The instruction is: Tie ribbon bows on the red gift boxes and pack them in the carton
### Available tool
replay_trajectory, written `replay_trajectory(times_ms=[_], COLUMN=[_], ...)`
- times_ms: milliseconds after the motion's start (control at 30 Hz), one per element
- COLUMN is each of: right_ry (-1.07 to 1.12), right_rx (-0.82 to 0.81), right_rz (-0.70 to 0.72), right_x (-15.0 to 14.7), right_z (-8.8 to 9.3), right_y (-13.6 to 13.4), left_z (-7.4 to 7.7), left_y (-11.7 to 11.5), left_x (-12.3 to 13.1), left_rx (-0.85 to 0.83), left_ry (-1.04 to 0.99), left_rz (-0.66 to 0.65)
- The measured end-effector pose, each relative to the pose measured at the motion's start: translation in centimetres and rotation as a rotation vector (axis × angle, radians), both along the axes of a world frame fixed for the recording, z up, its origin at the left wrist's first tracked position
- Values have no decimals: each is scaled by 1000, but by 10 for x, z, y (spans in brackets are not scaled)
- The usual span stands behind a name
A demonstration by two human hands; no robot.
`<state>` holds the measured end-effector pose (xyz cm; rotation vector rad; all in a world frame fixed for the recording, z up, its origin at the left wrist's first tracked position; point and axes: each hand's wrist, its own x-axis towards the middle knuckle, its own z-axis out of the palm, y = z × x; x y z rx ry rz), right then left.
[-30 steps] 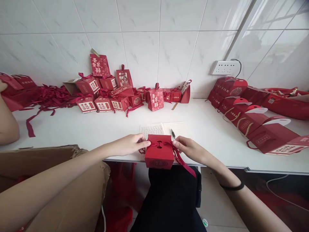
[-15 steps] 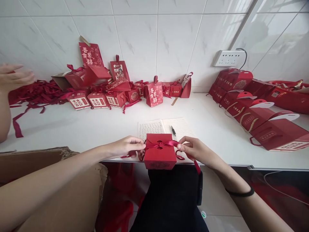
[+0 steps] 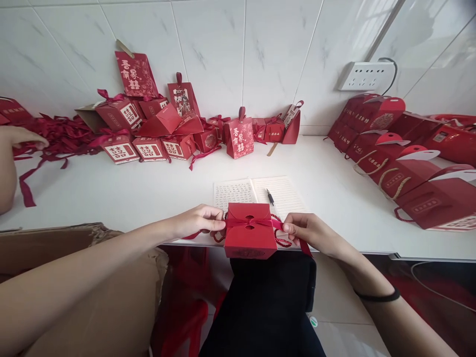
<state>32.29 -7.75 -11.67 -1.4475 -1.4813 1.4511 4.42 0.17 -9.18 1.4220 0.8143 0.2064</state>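
In front of me a red gift box [image 3: 250,240] sits at the table's front edge, partly over an open notebook. A dark red ribbon [image 3: 277,224] crosses its top and is knotted at the middle, between two small cut-outs. My left hand [image 3: 208,221] pinches one ribbon end at the box's left side. My right hand [image 3: 303,229] pinches the other end to the right, with the ribbon's tail hanging below the fingers. Twisted red cord handles [image 3: 283,242] show at the sides of the box.
An open notebook [image 3: 234,192] with a black pen [image 3: 269,197] lies behind the box. Decorated red boxes [image 3: 241,139] line the wall, beside a ribbon heap [image 3: 70,136]. Larger handled boxes [image 3: 420,201] stand right. Another person's hand [image 3: 28,136] is at left; a cardboard carton [image 3: 111,292] stands below.
My hands have drawn the ribbon straighter and tighter across the box, the right hand moving slightly right. The other person's hand has lowered, and a red box now rests on the pile.
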Motion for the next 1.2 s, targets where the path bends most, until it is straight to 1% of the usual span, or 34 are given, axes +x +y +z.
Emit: replay_trajectory(times_ms=[100,200,300,367,467,567,633,733,767,867,967,1067,1133,1200], right_ry=[1,119,251,249,200,136,80,33,27,-3,-26,20,46,37], right_rx=[-3,57,150,235,336,436,526,653,687,758,732,637,599,594], right_rz=[68,75,62,71,70,1,-51,-69,-68,-48,-64,-163,-202,-190], right_x=[5,3,-10,-23,-42,-55,-60,-65,-66,-68,-70,-72,-73,-73], right_z=[5,20,37,45,47,38,30,20,18,15,14,12,12,12], right_y=[1,-1,-2,-1,4,8,10,10,10,8,7,7,8,8], left_z=[6,9,8,7,8,16,22,31,34,38,42,47,52,56], left_y=[-3,-9,-13,-14,-12,-12,-14,-18,-20,-24,-26,-26,-24,-21], left_x=[2,5,7,8,7,3,0,-3,-3,-2,0,5,9,16], left_rx=[10,-61,-93,-73,-41,0,115,440,557,868,1123,1327,1411,1448], left_ry=[19,8,-11,-11,-22,-60,-49,57,111,254,272,246,213,179], left_rz=[25,91,120,110,124,157,93,-60,-83,-83,-132,-197,-236,-273])
